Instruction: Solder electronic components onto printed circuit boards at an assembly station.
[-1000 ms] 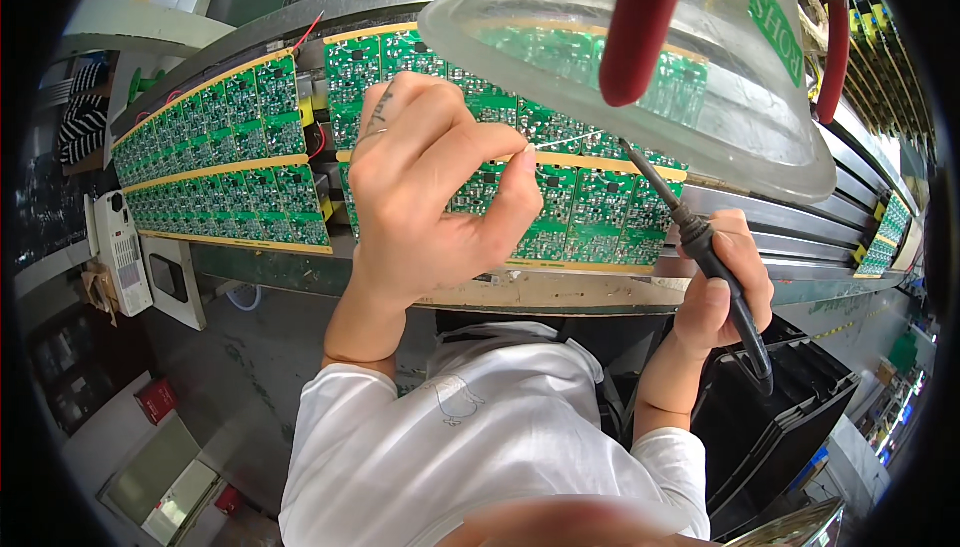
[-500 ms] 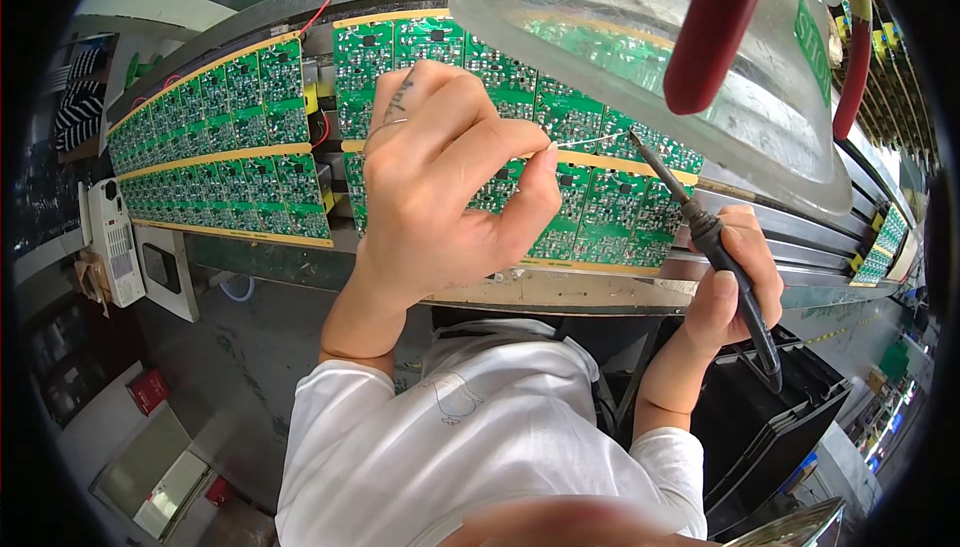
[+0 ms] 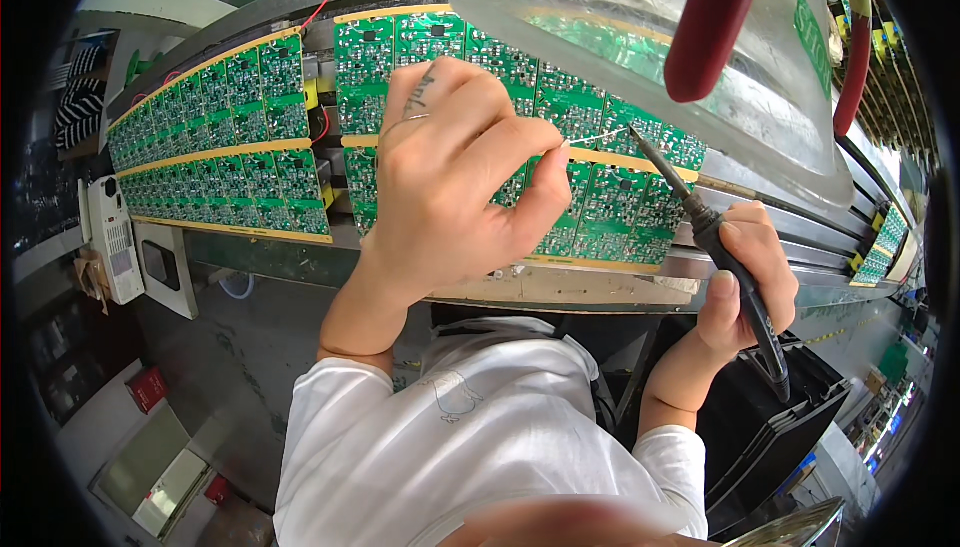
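My left hand point(image 3: 465, 162) is closed in a pinch on a thin silvery solder wire point(image 3: 597, 137) above a panel of green circuit boards point(image 3: 610, 212). The wire runs right from my fingertips to the tip of a black soldering iron point(image 3: 735, 262). Gripped in my right hand point(image 3: 750, 272), the iron slants up and left, its metal tip at the upper row of boards on the panel. Whether tip and wire touch the board I cannot tell. Part of the panel is hidden behind my left hand.
A clear plastic funnel-shaped hood point(image 3: 640, 57) hangs over the panel's right side, with a red-handled tool point(image 3: 715, 22) in front of it. Left of the panel lies another board panel point(image 3: 220, 157) with red wires. Metal rails point(image 3: 775, 247) run along the bench to the right.
My left hand has shifted slightly right with the solder wire. My right hand has moved a little right and the iron's rear end has swung slightly, while its tip stays nearly in place.
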Tool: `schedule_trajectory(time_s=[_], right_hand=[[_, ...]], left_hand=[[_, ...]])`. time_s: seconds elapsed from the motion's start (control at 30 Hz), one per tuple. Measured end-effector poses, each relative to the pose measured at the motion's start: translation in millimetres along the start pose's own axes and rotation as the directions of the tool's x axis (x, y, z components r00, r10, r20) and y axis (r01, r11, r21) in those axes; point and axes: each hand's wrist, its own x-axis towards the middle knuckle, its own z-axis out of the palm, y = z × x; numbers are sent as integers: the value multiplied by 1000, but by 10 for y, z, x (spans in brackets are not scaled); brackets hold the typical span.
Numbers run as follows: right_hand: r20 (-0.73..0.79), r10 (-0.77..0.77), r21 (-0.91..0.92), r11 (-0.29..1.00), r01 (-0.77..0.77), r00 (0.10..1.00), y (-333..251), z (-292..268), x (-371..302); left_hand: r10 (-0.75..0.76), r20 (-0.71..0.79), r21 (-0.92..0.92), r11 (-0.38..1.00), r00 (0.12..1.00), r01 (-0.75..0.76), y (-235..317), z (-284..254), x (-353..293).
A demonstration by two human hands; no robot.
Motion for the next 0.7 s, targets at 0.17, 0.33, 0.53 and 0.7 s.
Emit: schedule_trajectory(time_s=[0.17,0.33,0.53,0.7], right_hand=[[-2,-1,-2,1000,1,1000,-6,3,1],[-12,-21,-23,1000,21,1000,-2,12,-12],[-10,-43,-59,997,42,999,-56,-12,-71],[-91,-42,-34,999,39,995,-12,-160,-160]], left_hand=[[64,-18,34,997,998,-64,-27,44,-17],[43,-33,36,999,999,-42,21,5,-11],[4,-83,123,992,997,6,74,-92,-31],[-18,-50,149,989,999,26,111,-42,-51]])
